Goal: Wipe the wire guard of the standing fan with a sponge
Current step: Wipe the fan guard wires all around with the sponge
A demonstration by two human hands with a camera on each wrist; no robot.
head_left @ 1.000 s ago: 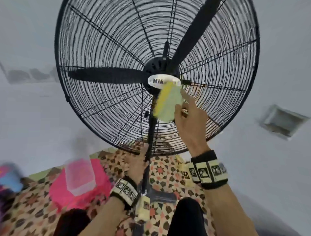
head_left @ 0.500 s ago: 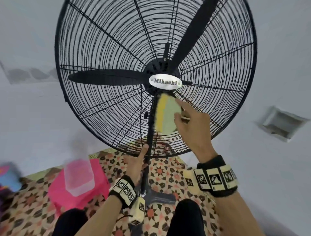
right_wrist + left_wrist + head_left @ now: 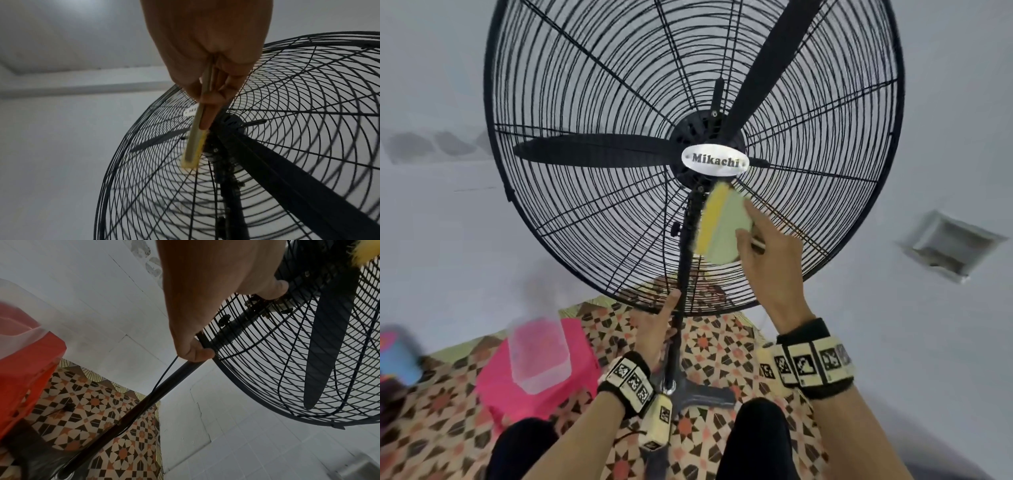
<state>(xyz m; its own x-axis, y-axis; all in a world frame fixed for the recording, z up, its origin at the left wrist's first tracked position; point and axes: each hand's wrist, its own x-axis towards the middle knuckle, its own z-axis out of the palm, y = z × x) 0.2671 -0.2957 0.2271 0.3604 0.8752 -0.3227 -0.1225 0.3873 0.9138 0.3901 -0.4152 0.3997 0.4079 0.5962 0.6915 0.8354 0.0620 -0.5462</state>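
The black standing fan's round wire guard (image 3: 592, 113) fills the upper part of the head view, with a white "Mikachi" badge (image 3: 715, 161) at its hub. My right hand (image 3: 767, 260) pinches a yellow and green sponge (image 3: 722, 228) and holds it flat against the guard wires just below the badge. The right wrist view shows the sponge (image 3: 195, 142) edge-on between thumb and fingers, against the guard (image 3: 287, 97). My left hand (image 3: 657, 325) grips the fan pole (image 3: 678, 308) at the guard's bottom rim. Its thumb (image 3: 195, 352) curls there in the left wrist view.
A clear plastic tub (image 3: 539, 356) sits on a pink stool (image 3: 517, 394) at the lower left. The fan base (image 3: 698, 394) stands on a patterned floor mat (image 3: 722, 346) between my knees. White walls lie behind, with a recessed box (image 3: 948, 243) at right.
The sponge slid down from over the badge to just below it, and my right hand dropped with it. My left hand kept its hold on the pole.
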